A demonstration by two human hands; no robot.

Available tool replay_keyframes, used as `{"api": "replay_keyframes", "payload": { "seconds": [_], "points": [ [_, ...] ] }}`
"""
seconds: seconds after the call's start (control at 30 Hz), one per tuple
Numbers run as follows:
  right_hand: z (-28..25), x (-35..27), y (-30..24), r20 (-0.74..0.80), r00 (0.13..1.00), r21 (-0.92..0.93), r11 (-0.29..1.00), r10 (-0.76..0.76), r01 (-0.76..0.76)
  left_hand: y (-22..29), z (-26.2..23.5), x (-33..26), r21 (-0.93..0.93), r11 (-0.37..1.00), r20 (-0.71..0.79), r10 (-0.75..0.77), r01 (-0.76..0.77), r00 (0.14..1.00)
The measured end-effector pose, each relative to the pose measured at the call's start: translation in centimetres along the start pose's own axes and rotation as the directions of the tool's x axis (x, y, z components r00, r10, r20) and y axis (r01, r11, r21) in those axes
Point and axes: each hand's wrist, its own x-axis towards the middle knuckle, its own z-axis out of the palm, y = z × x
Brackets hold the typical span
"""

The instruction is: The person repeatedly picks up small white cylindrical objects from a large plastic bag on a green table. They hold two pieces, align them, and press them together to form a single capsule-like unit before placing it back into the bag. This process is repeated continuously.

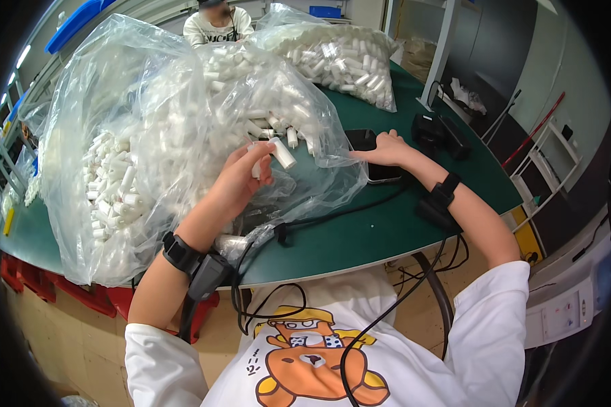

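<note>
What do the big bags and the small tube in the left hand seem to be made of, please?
Big bags: thin clear plastic film, glossy, judging by its crinkles and see-through look. Small tube in the left hand: likely matte white plastic; smooth, opaque, uniform.

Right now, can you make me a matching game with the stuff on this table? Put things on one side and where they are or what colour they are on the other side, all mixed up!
Things:
1. White tube
2. Phone
3. Table
4. Big clear bag

Clues:
A. Dark green
B. Under the right hand
C. Stuffed with many white tubes
D. Pinched in the left hand

Pairs: 1-D, 2-B, 3-A, 4-C
</note>
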Motion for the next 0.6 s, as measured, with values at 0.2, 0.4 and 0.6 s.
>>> {"api": "replay_keyframes", "payload": {
  "seconds": [0.2, 0.4, 0.6],
  "points": [
    [1.8, 0.8, 0.5, -0.194, 0.979, 0.157, 0.987, 0.067, -0.037, 0.0, 0.1, -0.1, 0.028, 1.000, 0.002, -0.003, 0.003, 1.000],
    [0.7, 0.7, 0.4, -0.075, 0.995, 0.224, 0.973, 0.064, -0.046, -0.2, 0.0, 0.0, 0.035, 0.999, -0.008, -0.006, 0.006, 1.000],
    [1.6, 0.5, 0.1, -0.227, 0.971, 0.122, 0.992, 0.071, -0.044, 0.0, 0.1, -0.1, 0.045, 0.999, -0.027, -0.018, 0.019, 0.999]
  ]
}}
